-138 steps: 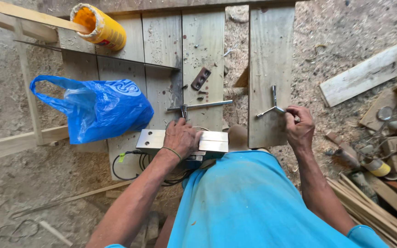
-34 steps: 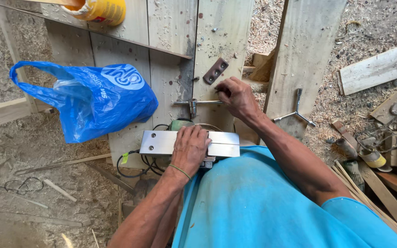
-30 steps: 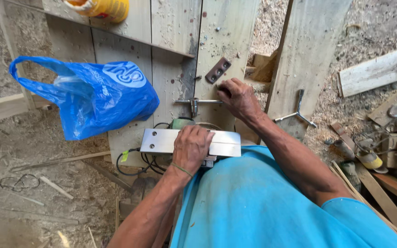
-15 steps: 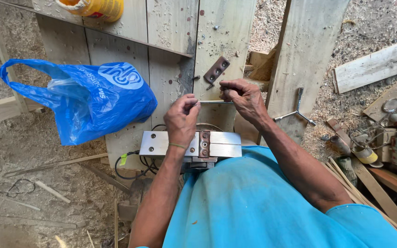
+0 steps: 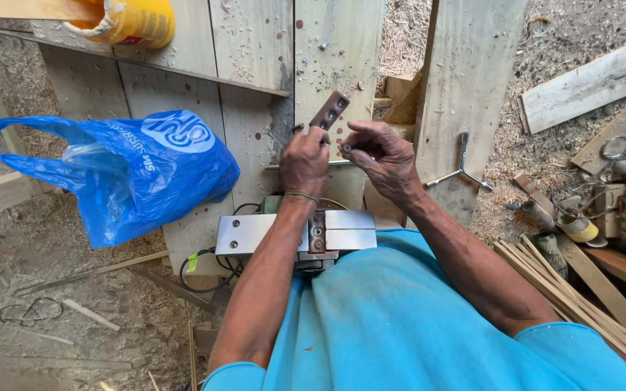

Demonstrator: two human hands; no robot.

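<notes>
Left hand (image 5: 304, 161) lifted off planer (image 5: 295, 233), now gripping metal plate (image 5: 328, 111), right hand (image 5: 380, 153) alongside

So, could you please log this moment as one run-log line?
left hand: holds metal plate | right hand: pinches small part, kind unclear | electric planer: upturned below hands | blue bag: left

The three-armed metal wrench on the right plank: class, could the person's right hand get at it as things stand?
Probably yes. The wrench lies bare on the plank, just right of the right hand, nothing between them; that hand is pinching something small, though.
</notes>
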